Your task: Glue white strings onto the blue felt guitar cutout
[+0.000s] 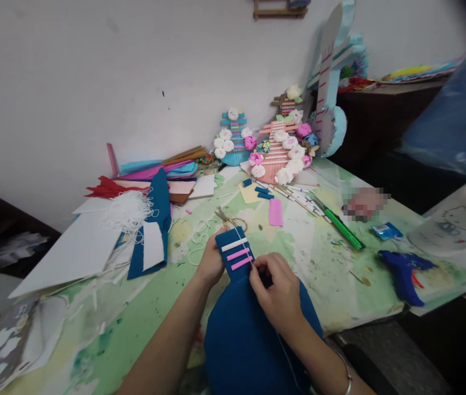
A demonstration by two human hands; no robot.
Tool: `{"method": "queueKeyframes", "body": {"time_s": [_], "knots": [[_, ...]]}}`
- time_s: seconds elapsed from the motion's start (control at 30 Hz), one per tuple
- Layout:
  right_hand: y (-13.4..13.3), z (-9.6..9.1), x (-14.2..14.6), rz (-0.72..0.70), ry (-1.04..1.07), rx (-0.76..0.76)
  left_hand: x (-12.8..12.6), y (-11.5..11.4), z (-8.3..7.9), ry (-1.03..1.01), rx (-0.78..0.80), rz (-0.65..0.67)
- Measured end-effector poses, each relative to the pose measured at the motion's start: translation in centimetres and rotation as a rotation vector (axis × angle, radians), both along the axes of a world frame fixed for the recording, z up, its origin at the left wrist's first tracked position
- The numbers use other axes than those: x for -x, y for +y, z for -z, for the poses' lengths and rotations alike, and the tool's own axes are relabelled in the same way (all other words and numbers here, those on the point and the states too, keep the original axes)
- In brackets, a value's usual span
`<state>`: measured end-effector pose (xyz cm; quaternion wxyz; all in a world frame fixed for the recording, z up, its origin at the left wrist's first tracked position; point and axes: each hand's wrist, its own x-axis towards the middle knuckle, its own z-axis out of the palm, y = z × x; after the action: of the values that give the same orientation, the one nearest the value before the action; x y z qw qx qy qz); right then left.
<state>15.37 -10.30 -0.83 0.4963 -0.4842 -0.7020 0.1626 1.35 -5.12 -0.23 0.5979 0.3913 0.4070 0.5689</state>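
Note:
A dark blue lute-shaped board [236, 334] lies in front of me, its narrow neck pointing away. One white strip [235, 244] and two pink strips [237, 254] run across the neck. My left hand [211, 262] is closed on the neck's left edge, its fingers partly hidden behind the board. Beside the lowest pink strip, my right hand [277, 291] pinches a thin white string [245, 244]. The string runs up over the strips, and its tail hangs down across the wide body. Just beyond the neck's top lie small scissors [225, 218].
Left are tangled white string [128, 213], a blue piece [161, 219] and white boards [72, 252]. Decorated small lutes [280, 156] stand at the back. Right lie a green utility knife [343, 229], a blue glue gun [405, 274] and a translucent cup [457, 222].

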Motion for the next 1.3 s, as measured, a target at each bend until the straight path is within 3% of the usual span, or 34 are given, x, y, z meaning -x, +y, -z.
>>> {"method": "queueKeyframes", "body": {"time_s": [0.33, 0.57, 0.73, 0.93, 1.13, 1.2, 1.3], "knots": [[0.2, 0.5, 0.2, 0.001, -0.029, -0.012, 0.7, -0.1, 0.8, 0.268, -0.157, -0.069], [0.1, 0.2, 0.0, 0.045, -0.038, -0.067, 0.6, -0.4, 0.5, 0.354, -0.166, -0.096], [0.1, 0.1, -0.2, -0.024, 0.028, 0.024, 0.6, -0.7, 0.1, 0.369, -0.157, -0.078], [-0.2, -0.1, -0.4, -0.045, -0.017, 0.055, 1.3, -1.2, 0.4, 0.303, -0.143, 0.056], [-0.2, -0.1, -0.5, -0.034, 0.004, 0.027, 1.9, -2.2, -0.7, -0.077, -0.046, 0.324], [-0.2, 0.1, -0.4, -0.03, 0.004, 0.009, 1.4, -2.6, -1.1, -0.098, -0.003, 0.256], [-0.1, 0.4, -0.2, -0.017, -0.006, -0.027, 0.3, -3.0, -1.3, 0.037, 0.072, 0.056]]}}
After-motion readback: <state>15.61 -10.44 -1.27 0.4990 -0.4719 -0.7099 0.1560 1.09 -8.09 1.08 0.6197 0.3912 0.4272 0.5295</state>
